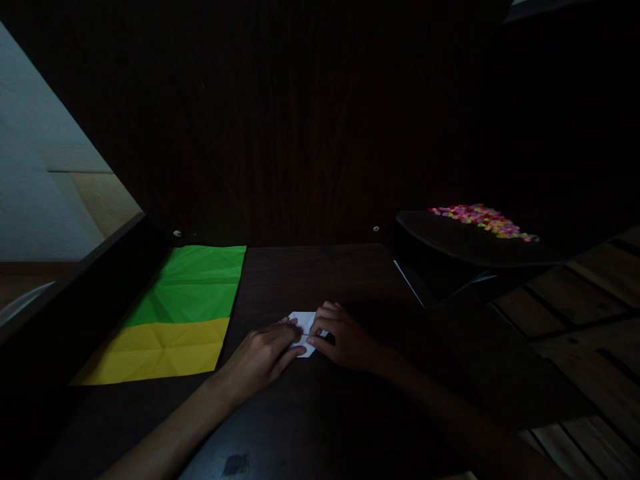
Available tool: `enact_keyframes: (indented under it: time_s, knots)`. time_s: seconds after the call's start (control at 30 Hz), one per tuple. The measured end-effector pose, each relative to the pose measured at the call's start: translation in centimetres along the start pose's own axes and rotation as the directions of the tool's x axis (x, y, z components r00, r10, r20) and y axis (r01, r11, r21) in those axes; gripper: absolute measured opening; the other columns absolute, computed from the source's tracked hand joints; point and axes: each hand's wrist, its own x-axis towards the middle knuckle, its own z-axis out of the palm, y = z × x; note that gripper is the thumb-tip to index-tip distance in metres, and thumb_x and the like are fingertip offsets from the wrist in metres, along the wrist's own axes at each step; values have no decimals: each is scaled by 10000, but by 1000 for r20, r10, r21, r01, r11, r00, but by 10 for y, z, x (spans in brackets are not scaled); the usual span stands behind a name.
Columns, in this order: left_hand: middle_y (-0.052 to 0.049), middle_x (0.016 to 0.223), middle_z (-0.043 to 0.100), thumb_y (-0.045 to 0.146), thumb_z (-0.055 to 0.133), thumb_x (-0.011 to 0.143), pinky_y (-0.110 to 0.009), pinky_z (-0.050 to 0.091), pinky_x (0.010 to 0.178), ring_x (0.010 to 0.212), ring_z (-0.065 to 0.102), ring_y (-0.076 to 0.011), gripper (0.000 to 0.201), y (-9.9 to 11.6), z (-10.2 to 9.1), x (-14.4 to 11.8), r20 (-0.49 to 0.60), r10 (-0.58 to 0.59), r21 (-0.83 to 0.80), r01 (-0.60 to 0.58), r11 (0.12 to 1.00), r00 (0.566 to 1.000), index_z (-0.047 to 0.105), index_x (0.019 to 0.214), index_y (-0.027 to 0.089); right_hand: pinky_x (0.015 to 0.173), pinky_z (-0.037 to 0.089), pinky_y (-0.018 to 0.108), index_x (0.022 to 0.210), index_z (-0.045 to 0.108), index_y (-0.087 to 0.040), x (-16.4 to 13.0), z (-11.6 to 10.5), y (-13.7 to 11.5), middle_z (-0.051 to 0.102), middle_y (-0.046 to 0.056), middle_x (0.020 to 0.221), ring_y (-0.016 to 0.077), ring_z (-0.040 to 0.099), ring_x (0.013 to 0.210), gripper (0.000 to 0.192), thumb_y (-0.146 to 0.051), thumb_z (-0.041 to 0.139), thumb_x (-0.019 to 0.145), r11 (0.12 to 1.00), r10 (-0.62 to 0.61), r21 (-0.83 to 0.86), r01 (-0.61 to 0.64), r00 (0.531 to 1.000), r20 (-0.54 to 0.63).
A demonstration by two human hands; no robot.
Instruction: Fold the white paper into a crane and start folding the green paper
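Note:
A small folded piece of white paper [302, 320] lies on the dark wooden table [310, 273], its corners cut off slantwise by folds. From the left, my left hand [270, 347] has its fingers over the paper and its thumb along the near edge, gripping it. My right hand [345, 337] is closed at the paper's right side, curled fingers and thumb pinching that end. Fingers cover both ends of the paper, and a crease line runs between the two hands.
Creased green paper [195, 283] and yellow paper [170, 350] lie to the left, next to a raised side board [75, 273]. A dark upright panel [300, 133] closes off the back. Brightly coloured small pieces [485, 220] sit on a dark surface at right.

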Motion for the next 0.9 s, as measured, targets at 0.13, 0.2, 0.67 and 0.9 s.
enact_keyframes:
  time_s: [0.13, 0.2, 0.67, 0.9]
  knots:
    - [-88, 1141, 696, 282, 530, 958, -334, 558, 924, 1039, 679, -215, 252, -3, 3, -2, -36, -41, -55, 39, 998, 999, 648, 1147, 165, 840, 401, 332, 767, 587, -180, 3, 3, -4, 595, 9, 801, 174, 536, 827, 115, -178, 633, 872, 998, 36, 60, -36, 999, -10]
    - [-72, 1140, 694, 274, 547, 948, -323, 557, 918, 1028, 681, -207, 233, -3, 3, -1, -78, -65, -78, 59, 995, 995, 677, 1121, 187, 830, 399, 323, 756, 567, -179, 4, 4, -4, 580, 3, 784, 168, 526, 807, 129, -168, 635, 865, 996, 49, 71, -48, 999, -16]
    - [-73, 1036, 737, 232, 525, 957, -298, 567, 910, 988, 703, -192, 227, -2, 9, 1, -171, -14, -60, 4, 998, 985, 736, 1001, 159, 702, 336, 291, 713, 523, -177, 12, 7, -11, 528, -10, 736, 162, 470, 748, 143, -66, 605, 752, 993, 114, -45, -113, 993, 8]
    - [-105, 1098, 727, 214, 465, 985, -318, 553, 955, 1058, 682, -203, 263, -7, 9, -2, -158, 115, 87, -102, 991, 981, 696, 1077, 125, 683, 328, 289, 696, 529, -184, 14, 14, -8, 543, -14, 725, 162, 471, 732, 145, -60, 602, 705, 989, 136, -60, -138, 990, -42]
